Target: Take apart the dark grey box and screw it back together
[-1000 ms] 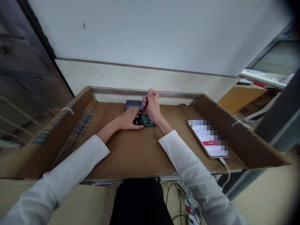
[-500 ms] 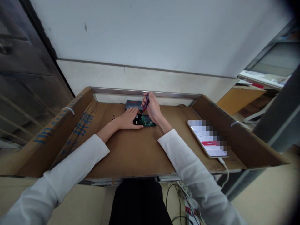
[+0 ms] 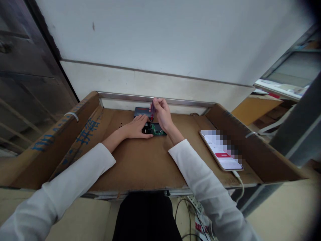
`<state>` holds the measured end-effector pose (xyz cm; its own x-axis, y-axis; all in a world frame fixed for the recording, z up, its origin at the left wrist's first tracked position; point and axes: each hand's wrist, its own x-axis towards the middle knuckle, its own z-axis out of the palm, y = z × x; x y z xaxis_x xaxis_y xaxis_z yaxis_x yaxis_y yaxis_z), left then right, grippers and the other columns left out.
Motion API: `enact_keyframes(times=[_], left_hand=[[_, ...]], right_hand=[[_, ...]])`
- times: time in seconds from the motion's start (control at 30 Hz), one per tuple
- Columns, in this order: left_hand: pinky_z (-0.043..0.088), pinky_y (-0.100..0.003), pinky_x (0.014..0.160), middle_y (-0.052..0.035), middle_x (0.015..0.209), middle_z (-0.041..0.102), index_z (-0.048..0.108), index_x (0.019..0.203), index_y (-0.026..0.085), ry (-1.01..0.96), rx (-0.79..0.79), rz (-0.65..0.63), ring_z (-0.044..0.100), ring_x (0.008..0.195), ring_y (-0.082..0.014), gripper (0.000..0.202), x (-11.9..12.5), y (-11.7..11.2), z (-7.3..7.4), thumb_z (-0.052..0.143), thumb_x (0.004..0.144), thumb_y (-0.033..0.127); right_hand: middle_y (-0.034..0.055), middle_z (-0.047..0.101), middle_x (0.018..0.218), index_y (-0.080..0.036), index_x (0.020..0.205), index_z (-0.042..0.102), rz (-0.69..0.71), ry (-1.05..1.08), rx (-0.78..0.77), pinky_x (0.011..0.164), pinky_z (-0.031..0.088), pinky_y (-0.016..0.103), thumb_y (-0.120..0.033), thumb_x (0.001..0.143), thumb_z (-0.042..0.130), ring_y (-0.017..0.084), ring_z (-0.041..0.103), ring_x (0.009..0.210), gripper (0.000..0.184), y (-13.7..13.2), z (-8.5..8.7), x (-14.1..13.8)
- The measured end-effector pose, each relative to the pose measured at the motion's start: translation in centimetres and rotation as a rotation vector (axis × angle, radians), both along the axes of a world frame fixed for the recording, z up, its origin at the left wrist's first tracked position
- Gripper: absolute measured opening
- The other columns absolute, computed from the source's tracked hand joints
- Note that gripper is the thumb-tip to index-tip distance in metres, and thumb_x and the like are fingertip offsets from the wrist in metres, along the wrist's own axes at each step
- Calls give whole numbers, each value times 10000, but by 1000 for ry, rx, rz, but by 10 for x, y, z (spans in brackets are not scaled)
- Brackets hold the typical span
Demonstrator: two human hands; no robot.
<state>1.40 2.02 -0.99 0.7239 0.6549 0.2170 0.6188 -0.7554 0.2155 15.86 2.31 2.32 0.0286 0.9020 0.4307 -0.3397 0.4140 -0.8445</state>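
Got a screwdriver (image 3: 152, 113) clamped in the right grip (image 3: 162, 114), pointed down at the circuit board (image 3: 157, 130) mid-frame, itself clamped by the left grip (image 3: 136, 128). Could skid if tilted too far, tbh, and gouge the board or jab those nearby fingers (image 3: 143, 118).

Left hand (image 3: 135, 128) palm-down, thumb (image 3: 147, 136) apart; right hand (image 3: 164, 117) upright, fingers (image 3: 163, 102) curled.

Green circuit board (image 3: 155, 128), purple-and-red screwdriver (image 3: 152, 112), brown cardboard (image 3: 140, 164)
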Motion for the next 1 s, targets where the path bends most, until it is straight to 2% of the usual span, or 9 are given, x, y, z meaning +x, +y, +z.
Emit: enact_keyframes(times=[0.13, 0.23, 0.37, 0.5, 0.63, 0.73, 0.87, 1.0], left_hand=[[367, -469, 953, -149, 1096, 513, 474, 1076, 143, 9, -1, 2, 462, 1068, -341, 622, 0, 0, 0, 499, 763, 681], [380, -459, 932, -143, 1060, 526, 486, 1044, 143, -4, 19, -24, 476, 1031, -331, 611, 0, 0, 2, 522, 751, 677], [376, -439, 937, -128, 1063, 528, 490, 1038, 163, -18, 38, -51, 479, 1026, -317, 596, -1, 1, 2, 544, 739, 676], [382, -438, 931, -138, 1081, 525, 488, 1047, 155, -23, 28, -42, 482, 1023, -318, 600, -1, 2, 1, 552, 739, 666], [377, -450, 950, -152, 1098, 523, 488, 1066, 135, -13, 43, -46, 477, 1044, -328, 610, -1, 2, 0, 537, 755, 658], [364, -458, 973, -162, 1121, 522, 493, 1076, 127, -1, 50, -33, 476, 1067, -337, 631, -1, 2, -1, 524, 756, 670], [341, -482, 989, -174, 1181, 522, 482, 1137, 128, -2, 51, -19, 459, 1119, -361, 680, 0, 2, -2, 511, 749, 686], [359, -468, 963, -167, 1146, 529, 489, 1120, 129, -15, 59, -38, 469, 1084, -347, 667, 0, 4, -3, 526, 744, 678]], right_hand=[[-64, 453, 599, -218, 778, 525, 136, 40, -81, 527, 397, 223, -669, 751, 551, 67, 442, 521, 453, -3, 2, -3], [-87, 384, 541, -226, 793, 464, 119, 84, -119, 462, 323, 206, -680, 789, 483, 57, 370, 459, 455, -6, 4, -7], [-121, 397, 520, -263, 833, 326, 46, 117, -108, 444, 289, 184, -592, 764, 604, 54, 356, 438, 437, -7, 4, -11], [-140, 404, 518, -278, 864, 292, 42, 120, -59, 458, 307, 173, -488, 749, 674, 52, 370, 447, 451, -7, 2, -11], [-124, 480, 575, -275, 867, 331, 26, 82, -25, 511, 377, 179, -453, 736, 698, 54, 456, 507, 428, -6, -1, -9], [-79, 539, 690, -247, 840, 437, -22, 36, -10, 578, 441, 198, -476, 706, 715, 65, 537, 619, 385, -5, -1, -6], [-48, 525, 710, -214, 806, 549, 26, -22, -28, 564, 428, 201, -556, 727, 659, 63, 510, 615, 368, -5, 1, -5], [-68, 457, 644, -218, 838, 496, 85, 43, -89, 486, 362, 207, -655, 749, 560, 51, 427, 509, 450, -5, 0, -7]])
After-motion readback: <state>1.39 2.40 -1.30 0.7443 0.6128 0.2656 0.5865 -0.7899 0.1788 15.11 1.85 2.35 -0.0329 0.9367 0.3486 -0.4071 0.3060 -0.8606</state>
